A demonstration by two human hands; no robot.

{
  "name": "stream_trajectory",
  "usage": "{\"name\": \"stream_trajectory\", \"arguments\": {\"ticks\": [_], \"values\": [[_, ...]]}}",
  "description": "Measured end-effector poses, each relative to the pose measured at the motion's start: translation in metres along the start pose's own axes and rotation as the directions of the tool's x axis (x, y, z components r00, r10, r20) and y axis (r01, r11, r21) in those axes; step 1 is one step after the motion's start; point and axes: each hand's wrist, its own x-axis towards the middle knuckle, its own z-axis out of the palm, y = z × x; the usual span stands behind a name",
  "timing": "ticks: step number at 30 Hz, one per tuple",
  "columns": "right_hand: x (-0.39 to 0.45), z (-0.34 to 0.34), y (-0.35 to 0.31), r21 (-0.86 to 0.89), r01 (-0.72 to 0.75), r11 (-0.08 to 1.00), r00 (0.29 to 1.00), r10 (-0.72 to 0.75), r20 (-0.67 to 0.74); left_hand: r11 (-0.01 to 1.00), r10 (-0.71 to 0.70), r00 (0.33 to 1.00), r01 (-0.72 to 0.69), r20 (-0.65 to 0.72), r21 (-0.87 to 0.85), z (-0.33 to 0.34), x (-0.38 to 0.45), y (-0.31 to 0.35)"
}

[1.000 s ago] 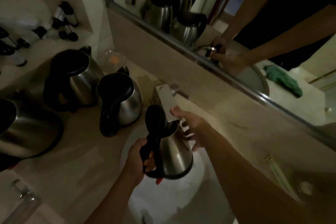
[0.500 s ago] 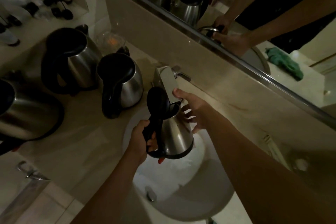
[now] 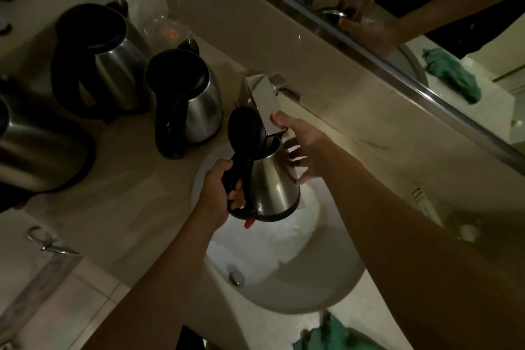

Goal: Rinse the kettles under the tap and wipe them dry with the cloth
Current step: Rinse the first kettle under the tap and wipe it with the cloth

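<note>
My left hand (image 3: pixel 218 193) grips the black handle of a steel kettle (image 3: pixel 274 187), held upright over the white sink (image 3: pixel 298 287) with its black lid flipped open. The kettle's mouth sits right under the chrome tap (image 3: pixel 262 99). My right hand (image 3: pixel 301 145) rests on the tap's spout end with the thumb on top and the fingers spread beside the kettle's rim. No water stream is visible. A green cloth (image 3: pixel 326 335) lies on the counter at the sink's near edge.
Three more steel kettles stand on the counter to the left: one close by (image 3: pixel 196 102), one behind it (image 3: pixel 105 65), one at the left edge (image 3: pixel 37 148). A glass jar (image 3: pixel 167 28) sits by the wall. A mirror (image 3: pixel 426 23) runs above the tap.
The view has shifted down and nearer, showing more of the sink and the cloth. Both hands and the kettle keep their place under the tap.
</note>
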Motion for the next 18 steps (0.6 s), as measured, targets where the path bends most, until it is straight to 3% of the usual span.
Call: {"name": "stream_trajectory", "arguments": {"ticks": [18], "values": [[0.006,-0.003,0.003,-0.015,0.011,1.000,1.000,-0.011,0.029,0.998,0.058,0.998,-0.058,-0.017,0.002,-0.001,0.002,-0.013]]}}
